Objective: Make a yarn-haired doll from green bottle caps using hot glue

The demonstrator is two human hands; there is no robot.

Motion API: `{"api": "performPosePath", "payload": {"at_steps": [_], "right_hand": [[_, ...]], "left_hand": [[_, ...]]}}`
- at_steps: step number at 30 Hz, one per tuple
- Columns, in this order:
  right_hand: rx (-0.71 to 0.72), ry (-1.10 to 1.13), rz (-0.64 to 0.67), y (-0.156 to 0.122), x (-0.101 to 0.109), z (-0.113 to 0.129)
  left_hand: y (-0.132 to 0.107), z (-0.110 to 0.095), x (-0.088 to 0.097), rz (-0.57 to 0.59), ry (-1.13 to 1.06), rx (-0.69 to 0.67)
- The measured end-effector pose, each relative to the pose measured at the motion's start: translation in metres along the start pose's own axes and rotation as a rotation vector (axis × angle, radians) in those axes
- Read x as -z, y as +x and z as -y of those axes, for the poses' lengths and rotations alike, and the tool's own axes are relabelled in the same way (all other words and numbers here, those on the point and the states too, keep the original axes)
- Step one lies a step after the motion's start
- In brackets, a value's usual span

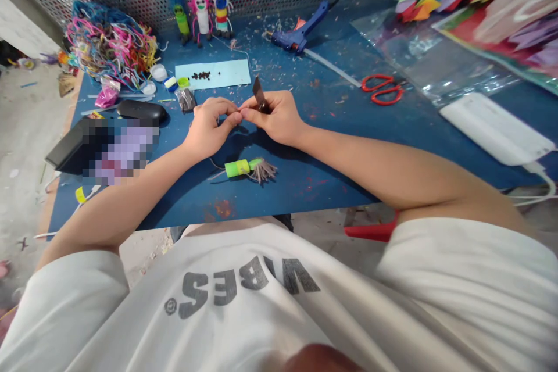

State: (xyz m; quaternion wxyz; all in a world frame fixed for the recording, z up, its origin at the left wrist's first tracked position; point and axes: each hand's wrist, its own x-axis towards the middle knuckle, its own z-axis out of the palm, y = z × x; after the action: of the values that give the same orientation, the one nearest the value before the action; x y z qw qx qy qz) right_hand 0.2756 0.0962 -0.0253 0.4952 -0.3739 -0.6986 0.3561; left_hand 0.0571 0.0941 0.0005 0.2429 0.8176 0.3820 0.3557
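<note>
In the head view, my left hand and my right hand meet above the blue table, thumb and fingertips pinched together. Whatever tiny thing lies between the fingertips is too small to name. A dark, flat blade with a slanted tip sticks up out of my right hand, its lower end tucked behind the thumb. Just below the hands lies a small yellow-green yarn doll with a brownish tuft of strands. Behind them is a light blue paper strip carrying several small dark bits.
Three yarn dolls stand at the back beside a yarn heap. A blue glue gun and red-handled scissors lie beyond my right hand. A white power bank is at right; a black case at left.
</note>
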Motion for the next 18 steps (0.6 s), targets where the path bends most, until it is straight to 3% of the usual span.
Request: {"api": "performPosePath", "payload": {"at_steps": [2, 4, 8, 11, 14, 18], "right_hand": [[-0.025, -0.015, 0.02, 0.003, 0.003, -0.009], [-0.048, -0.073, 0.02, 0.008, 0.011, -0.02], [-0.073, -0.414, -0.031, 0.019, 0.031, -0.035], [-0.125, -0.631, -0.013, 0.023, 0.039, -0.037], [-0.141, -0.734, 0.023, 0.022, 0.038, -0.035], [-0.064, -0.835, 0.023, 0.025, 0.037, -0.035]], "left_hand": [[0.002, -0.002, 0.008, 0.027, -0.058, -0.006], [0.004, -0.012, 0.024, 0.127, -0.077, 0.019], [-0.003, -0.055, 0.059, 0.6, 0.075, 0.047], [-0.024, -0.088, 0.063, 0.816, 0.296, 0.041], [-0.049, -0.102, 0.046, 0.868, 0.571, -0.037], [-0.073, -0.092, 0.025, 0.726, 0.703, -0.175]]}}
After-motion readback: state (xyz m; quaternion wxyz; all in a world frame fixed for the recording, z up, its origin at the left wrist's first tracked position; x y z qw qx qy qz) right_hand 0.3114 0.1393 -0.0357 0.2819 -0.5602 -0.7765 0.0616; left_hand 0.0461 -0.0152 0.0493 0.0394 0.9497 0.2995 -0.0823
